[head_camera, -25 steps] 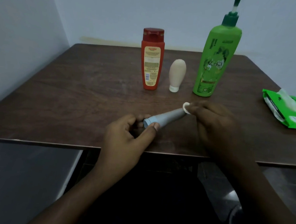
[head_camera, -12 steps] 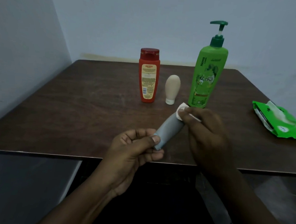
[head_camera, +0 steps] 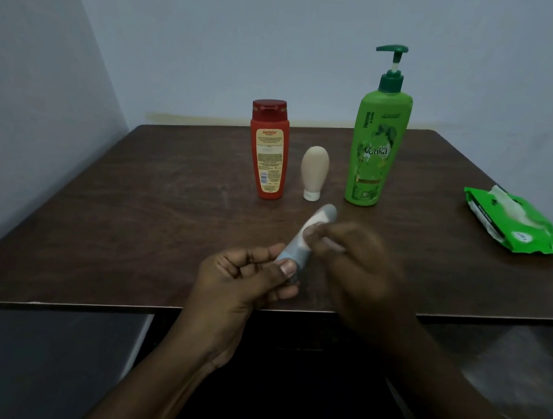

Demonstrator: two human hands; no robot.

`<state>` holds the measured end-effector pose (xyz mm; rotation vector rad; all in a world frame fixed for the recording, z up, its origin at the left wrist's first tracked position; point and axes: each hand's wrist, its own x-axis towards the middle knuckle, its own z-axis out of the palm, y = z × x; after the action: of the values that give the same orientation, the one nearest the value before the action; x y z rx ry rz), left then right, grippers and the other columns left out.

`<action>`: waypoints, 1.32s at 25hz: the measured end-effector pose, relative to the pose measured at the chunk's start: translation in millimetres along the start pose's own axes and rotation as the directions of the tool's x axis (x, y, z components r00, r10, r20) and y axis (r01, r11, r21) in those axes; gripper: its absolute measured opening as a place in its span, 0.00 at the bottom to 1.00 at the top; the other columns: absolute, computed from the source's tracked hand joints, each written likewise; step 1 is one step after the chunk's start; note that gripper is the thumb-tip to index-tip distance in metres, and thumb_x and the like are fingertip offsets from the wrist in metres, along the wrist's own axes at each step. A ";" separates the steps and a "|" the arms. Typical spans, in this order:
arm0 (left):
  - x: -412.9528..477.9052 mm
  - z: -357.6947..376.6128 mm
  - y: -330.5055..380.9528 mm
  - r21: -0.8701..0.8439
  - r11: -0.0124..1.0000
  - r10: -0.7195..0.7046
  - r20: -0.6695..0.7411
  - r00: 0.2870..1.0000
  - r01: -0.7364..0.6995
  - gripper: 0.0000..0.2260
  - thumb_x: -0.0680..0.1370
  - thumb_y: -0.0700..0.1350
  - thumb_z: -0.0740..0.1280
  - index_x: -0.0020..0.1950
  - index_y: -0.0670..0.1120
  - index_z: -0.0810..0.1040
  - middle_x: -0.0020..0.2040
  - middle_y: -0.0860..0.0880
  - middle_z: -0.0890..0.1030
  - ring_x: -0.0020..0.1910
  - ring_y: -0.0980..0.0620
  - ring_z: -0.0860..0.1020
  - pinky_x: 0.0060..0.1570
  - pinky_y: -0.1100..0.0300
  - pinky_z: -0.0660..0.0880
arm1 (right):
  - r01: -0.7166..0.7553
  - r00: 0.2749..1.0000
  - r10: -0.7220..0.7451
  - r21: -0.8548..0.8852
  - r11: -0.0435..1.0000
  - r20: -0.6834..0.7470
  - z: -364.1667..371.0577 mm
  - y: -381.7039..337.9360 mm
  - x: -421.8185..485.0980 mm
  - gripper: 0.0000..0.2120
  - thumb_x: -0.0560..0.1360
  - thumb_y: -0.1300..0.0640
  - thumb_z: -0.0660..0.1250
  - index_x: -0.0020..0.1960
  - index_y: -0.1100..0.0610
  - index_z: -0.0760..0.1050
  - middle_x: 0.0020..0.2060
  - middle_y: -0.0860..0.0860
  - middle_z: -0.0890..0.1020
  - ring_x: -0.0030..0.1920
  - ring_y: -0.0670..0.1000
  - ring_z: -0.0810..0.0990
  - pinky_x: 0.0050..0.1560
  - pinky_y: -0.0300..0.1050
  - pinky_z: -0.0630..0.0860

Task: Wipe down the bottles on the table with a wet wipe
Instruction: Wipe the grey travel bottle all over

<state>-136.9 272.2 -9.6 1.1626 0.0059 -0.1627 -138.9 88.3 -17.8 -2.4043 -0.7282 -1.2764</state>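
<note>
A slim grey-blue plastic tube (head_camera: pixel 298 245) is held above the near edge of the dark brown wooden worktop (head_camera: pixel 133 212), its long axis slanting from the lower left up to the upper right, so that its far end points away from the person toward the tall green pump bottle (head_camera: pixel 373 151). The left hand (head_camera: pixel 244 284) grips the tube's near end, thumb pressed across the top and fingers curled underneath. The right hand (head_camera: pixel 360 268) is blurred; its fingers are curled around a small white wet wipe (head_camera: pixel 314 228), pressing it against the middle of the tube's upper side, and a strip of the wipe shows between the fingers. Farther back on the worktop three bottles stand upright in a row, apart from each other: a red-orange shampoo bottle with a dark red cap (head_camera: pixel 269 149) on the left, a small beige squeeze bottle standing on its white cap (head_camera: pixel 313 172) in the middle, and the green pump bottle on the right. A green wet-wipe packet (head_camera: pixel 517 224) lies flat near the worktop's right edge, well apart from the bottles, with a white wipe showing at its opening.
</note>
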 end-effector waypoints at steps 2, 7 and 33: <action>0.3 -2.1 -0.8 0.005 1.000 0.010 0.006 1.000 -0.010 0.15 0.67 0.38 0.76 0.52 0.37 0.86 0.49 0.36 0.87 0.44 0.45 0.87 0.44 0.57 0.85 | 0.121 0.989 -0.122 0.022 0.992 0.078 2.3 -8.6 -5.6 0.13 0.81 0.65 0.62 0.60 0.66 0.80 0.57 0.61 0.82 0.55 0.60 0.80 0.56 0.51 0.76; -7.1 3.6 -5.2 0.107 0.992 0.060 0.023 0.998 -0.062 0.08 0.62 0.40 0.77 0.40 0.48 0.89 0.46 0.46 0.89 0.39 0.47 0.86 0.43 0.56 0.85 | -0.109 0.994 0.108 -0.033 0.993 -0.032 -10.0 25.2 8.8 0.15 0.84 0.61 0.57 0.62 0.66 0.80 0.57 0.60 0.82 0.56 0.60 0.80 0.58 0.51 0.76; -4.2 -0.5 -7.5 0.048 0.998 0.039 -0.037 0.999 -0.037 0.18 0.65 0.40 0.77 0.54 0.39 0.87 0.49 0.34 0.87 0.38 0.47 0.86 0.38 0.61 0.83 | 0.130 0.981 -0.135 0.046 0.990 0.139 -10.8 14.0 -1.3 0.12 0.80 0.64 0.64 0.61 0.65 0.80 0.56 0.60 0.82 0.55 0.58 0.80 0.54 0.51 0.77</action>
<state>-142.0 270.2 -16.3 1.2119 0.0134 -0.1080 -138.7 71.1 -13.6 -2.4719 -0.9581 -1.1376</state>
